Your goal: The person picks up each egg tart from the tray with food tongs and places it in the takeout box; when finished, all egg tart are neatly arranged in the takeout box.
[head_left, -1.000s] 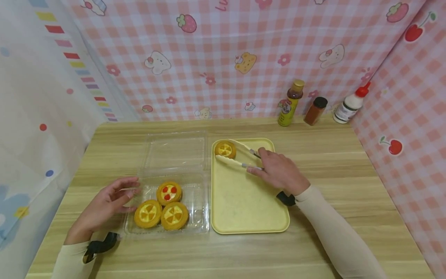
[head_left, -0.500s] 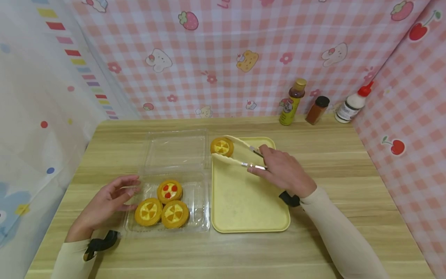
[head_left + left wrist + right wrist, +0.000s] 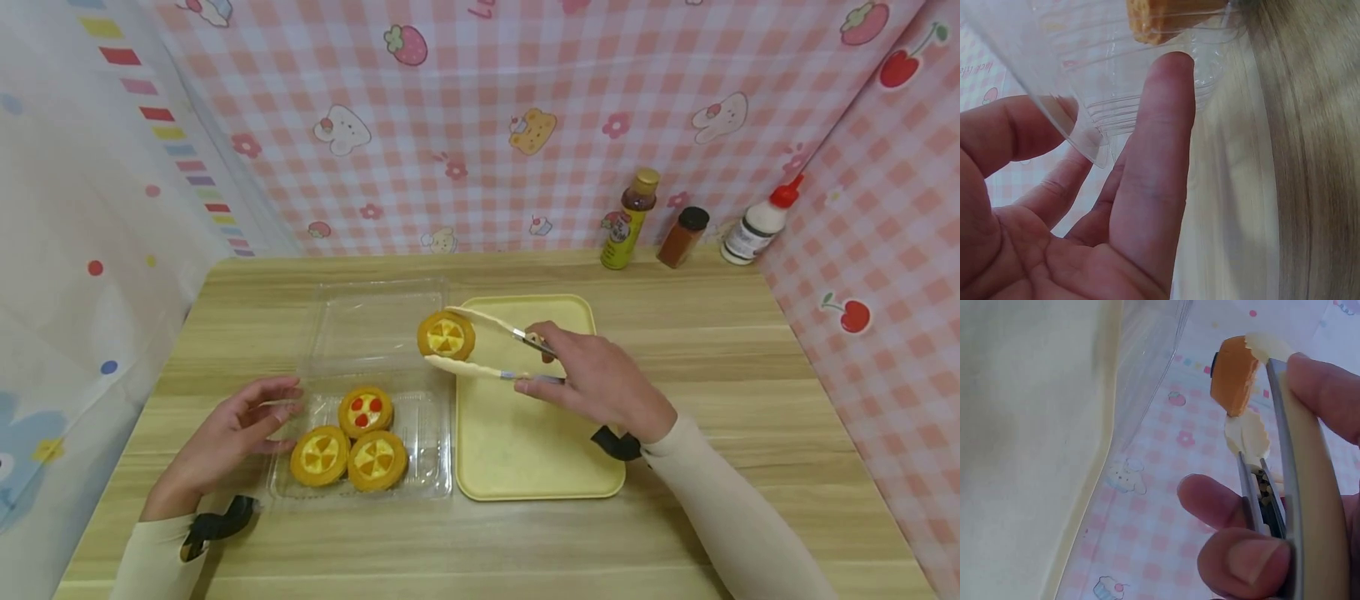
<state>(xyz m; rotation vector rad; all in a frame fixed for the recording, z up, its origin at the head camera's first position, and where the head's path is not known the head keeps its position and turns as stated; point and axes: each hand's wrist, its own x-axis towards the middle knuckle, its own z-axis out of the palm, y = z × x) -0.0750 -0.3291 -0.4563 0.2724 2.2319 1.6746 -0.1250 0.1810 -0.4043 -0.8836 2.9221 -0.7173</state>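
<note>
My right hand (image 3: 600,371) grips kitchen tongs (image 3: 476,367) with cream scalloped tips and metal arms. Between the tips is an egg tart (image 3: 446,335) with orange wedges on top, above the gap between the yellow tray (image 3: 540,492) and the clear plastic container (image 3: 431,467). In the right wrist view the tart (image 3: 1235,375) appears edge-on, raised in the tongs. My left hand (image 3: 240,429) holds the container's left rim, its thumb and fingers on either side of the plastic (image 3: 1085,147). Two orange-topped tarts (image 3: 377,461) and one red-topped tart (image 3: 365,412) sit in the container.
The container's lid (image 3: 382,325) lies folded back behind its base. At the table's back right stand a yellow-green bottle (image 3: 628,221), a black-capped jar (image 3: 683,237) and a white red-capped bottle (image 3: 762,221). A pink checked curtain (image 3: 487,125) rises behind the table.
My right hand has carried the tart in the tongs leftward, off the tray's far left corner and toward the container. My left hand has stayed where it was.
</note>
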